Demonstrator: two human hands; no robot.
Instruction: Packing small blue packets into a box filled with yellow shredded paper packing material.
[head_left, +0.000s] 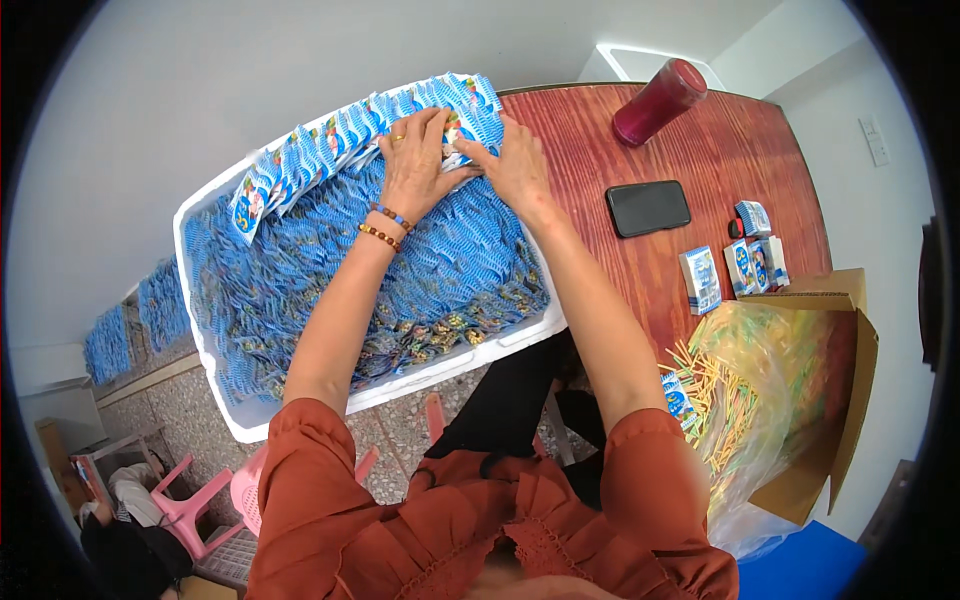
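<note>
A large white foam tub [222, 395] is packed with blue-and-white printed sachets [450, 260], most standing on edge in dense rows. Along its far rim an upper row of sachets [320, 160] lies overlapped and slanted. At that row's right end, my left hand [415, 165] curls its fingers over the sachets, thumb pointing right. Close beside it, my right hand [515, 170] grips the same bunch, thumb on the near side and fingers partly hidden at the outer edge. How many sachets are between the hands cannot be made out.
Right of the tub, a reddish wooden table [570, 150] bears a dark red bottle [660, 100], a black phone [648, 208] and several small boxes [702, 280]. An open carton [850, 390] holds bagged coloured sticks [715, 390]. Pink stools [200, 510] stand lower left.
</note>
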